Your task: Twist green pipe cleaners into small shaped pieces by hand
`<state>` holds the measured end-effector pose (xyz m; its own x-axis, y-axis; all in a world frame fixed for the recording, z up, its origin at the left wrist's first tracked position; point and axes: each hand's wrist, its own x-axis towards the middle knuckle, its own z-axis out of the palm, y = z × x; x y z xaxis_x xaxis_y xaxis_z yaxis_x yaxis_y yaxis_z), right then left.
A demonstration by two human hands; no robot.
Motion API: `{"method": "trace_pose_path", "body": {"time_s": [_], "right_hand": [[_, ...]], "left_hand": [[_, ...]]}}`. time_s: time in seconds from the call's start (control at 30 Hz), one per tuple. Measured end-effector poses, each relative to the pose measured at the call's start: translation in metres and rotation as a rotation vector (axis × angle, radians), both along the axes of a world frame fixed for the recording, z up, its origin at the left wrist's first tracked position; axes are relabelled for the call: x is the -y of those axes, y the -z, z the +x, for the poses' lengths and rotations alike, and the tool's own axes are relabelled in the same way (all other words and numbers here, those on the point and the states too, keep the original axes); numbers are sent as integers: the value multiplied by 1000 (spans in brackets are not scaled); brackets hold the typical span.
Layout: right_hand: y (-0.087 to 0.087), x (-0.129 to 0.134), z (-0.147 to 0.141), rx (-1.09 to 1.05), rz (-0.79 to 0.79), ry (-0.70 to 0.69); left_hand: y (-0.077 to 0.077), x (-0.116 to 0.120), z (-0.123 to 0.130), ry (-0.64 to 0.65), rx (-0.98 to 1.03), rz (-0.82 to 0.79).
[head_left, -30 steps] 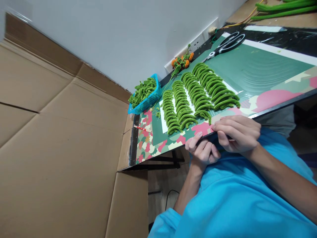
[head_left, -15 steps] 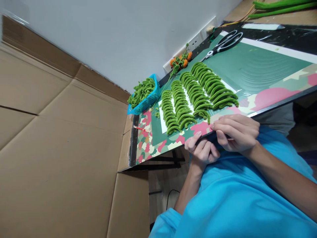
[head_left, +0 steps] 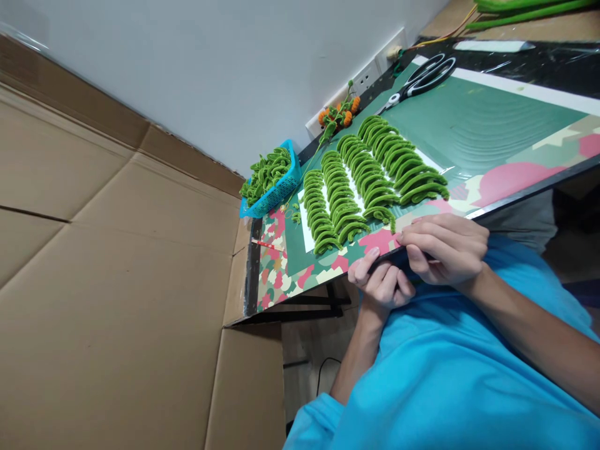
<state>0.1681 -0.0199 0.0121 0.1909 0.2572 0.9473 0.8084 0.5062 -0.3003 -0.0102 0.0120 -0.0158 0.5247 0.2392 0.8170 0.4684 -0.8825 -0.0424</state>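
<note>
My left hand [head_left: 382,282] is curled closed at the table's front edge, thumb and fingers pressed together. Just to its right, my right hand [head_left: 445,247] is pinched closed, palm turned down. Whatever the fingers hold is hidden between them; only a hint of green shows beneath. Beyond both hands lie rows of curved, fuzzy green pipe-cleaner pieces [head_left: 404,156] on a white sheet [head_left: 307,234]. The nearest piece ends close to my right fingertips. A green mat with a patterned border [head_left: 506,119] lies under everything.
A blue basket [head_left: 296,170] heaped with green fuzzy pieces stands at the table's left corner. Behind the rows are orange pumpkin-like ornaments [head_left: 347,117], scissors [head_left: 429,80] and a power strip [head_left: 368,78]. Long green stems [head_left: 534,20] lie at top right. Cardboard [head_left: 117,325] walls the left side.
The whole view has shifted very slightly. Both hands keep nearly the same pose and place, and the green rows stay as they were.
</note>
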Motion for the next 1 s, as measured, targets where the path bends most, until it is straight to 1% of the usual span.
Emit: {"method": "trace_pose_path", "body": {"time_s": [0.17, 0.3, 0.63, 0.83, 1.0], "right_hand": [[-1, 0, 0, 10, 17, -4], [0, -1, 0, -4, 13, 1], [-1, -1, 0, 2, 23, -8], [-1, 0, 0, 2, 4, 7], [-2, 0, 0, 18, 19, -13]], "left_hand": [[-6, 1, 6, -38, 18, 34], [-10, 2, 9, -21, 32, 28], [-1, 0, 1, -17, -1, 10], [-4, 0, 3, -66, -19, 65], [-6, 1, 1, -26, -10, 21]]}}
